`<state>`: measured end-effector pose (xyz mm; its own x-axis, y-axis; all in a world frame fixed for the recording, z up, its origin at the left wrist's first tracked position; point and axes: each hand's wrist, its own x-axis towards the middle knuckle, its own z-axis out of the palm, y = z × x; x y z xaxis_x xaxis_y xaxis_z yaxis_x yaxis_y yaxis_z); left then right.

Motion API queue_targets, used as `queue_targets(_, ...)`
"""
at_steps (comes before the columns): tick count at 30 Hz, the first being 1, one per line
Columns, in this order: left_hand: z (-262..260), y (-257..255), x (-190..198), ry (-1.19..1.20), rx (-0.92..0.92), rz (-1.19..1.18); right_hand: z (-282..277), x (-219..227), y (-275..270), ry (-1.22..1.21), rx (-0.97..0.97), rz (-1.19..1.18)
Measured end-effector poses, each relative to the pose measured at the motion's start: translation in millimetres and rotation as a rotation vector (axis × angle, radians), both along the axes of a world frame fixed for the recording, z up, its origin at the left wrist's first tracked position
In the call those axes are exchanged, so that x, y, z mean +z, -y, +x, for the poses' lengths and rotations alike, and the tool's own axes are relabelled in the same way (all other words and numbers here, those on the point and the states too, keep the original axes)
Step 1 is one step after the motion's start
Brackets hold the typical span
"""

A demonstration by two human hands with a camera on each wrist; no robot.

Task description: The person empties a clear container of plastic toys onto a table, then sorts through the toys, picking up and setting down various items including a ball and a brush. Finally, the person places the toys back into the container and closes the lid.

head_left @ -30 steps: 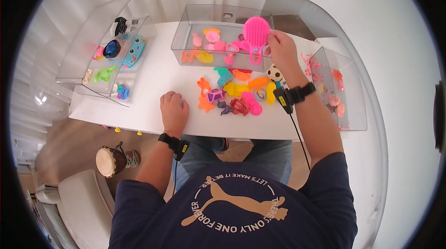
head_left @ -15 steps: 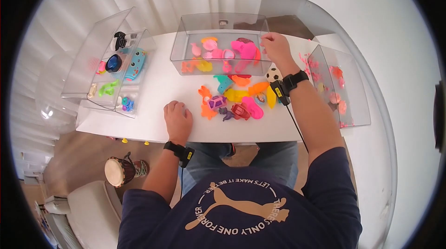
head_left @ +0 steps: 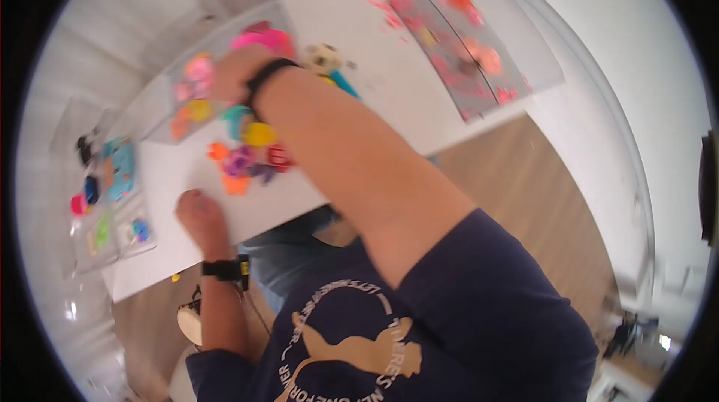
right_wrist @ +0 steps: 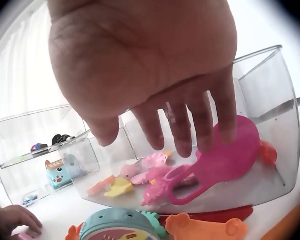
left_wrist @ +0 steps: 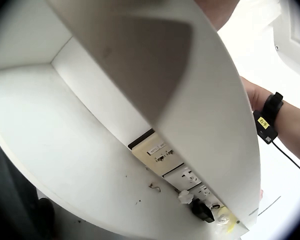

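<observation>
In the right wrist view my right hand (right_wrist: 145,65) hangs in front of the clear middle bin (right_wrist: 290,125), fingers straight and apart, holding nothing. Behind them a pink brush (right_wrist: 237,150) lies in the bin among pink and yellow toys. The blurred head view has the right hand (head_left: 243,72) over the bin, left of the brush (head_left: 277,42). My left hand (head_left: 202,218) rests on the white table (head_left: 168,177) with loosely bent fingers and nothing visible in it. Beside it lie an orange toy (head_left: 234,183) and a purple toy (head_left: 238,162).
At the left stands a clear case with a blue toy (head_left: 120,166). A clear bin (head_left: 517,65) with pink and orange pieces is on the right. A football (head_left: 323,59) lies near the middle bin. Sockets (left_wrist: 182,177) show beneath the tabletop.
The pink brush, earlier held above the middle bin, was let go and lies inside it. My right hand has moved left across the bin. The head view has swung round to the right.
</observation>
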<state>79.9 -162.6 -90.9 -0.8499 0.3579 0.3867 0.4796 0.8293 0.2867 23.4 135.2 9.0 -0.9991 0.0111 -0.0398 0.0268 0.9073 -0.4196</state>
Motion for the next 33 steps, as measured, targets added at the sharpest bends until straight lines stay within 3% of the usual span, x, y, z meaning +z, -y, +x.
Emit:
queue_targets(2, -6.9, 8.2, -9.9, -0.034, 0.002, -0.123, 29.0, 9.0, -1.7, -0.15, -0.024, -0.051)
queue_targets(6, -24.2, 26.2, -26.1, -0.028, -0.102, -0.192, 36.4, 6.0, -9.4, -0.26, -0.02, -0.153)
queue_targets(21, -17.0, -32.0, 45.3, -0.087, -0.274, -0.311, -31.6, 9.3, -7.7, -0.341, 0.016, -0.12)
queue_targets(26, -33.8, 19.2, 16.8, -0.104, -0.015, -0.212, -64.0, 4.8, 2.3, -0.343, 0.001, -0.07)
queue_targets(31, -33.3, 24.5, 32.8, -0.067, 0.03, -0.124, -71.6, 9.6, 13.1, -0.333, 0.005, 0.041)
queue_targets(33, -39.2, 28.8, 40.0, -0.093, -0.008, -0.104, -47.5, 34.8, 17.0, -0.328, 0.034, 0.005)
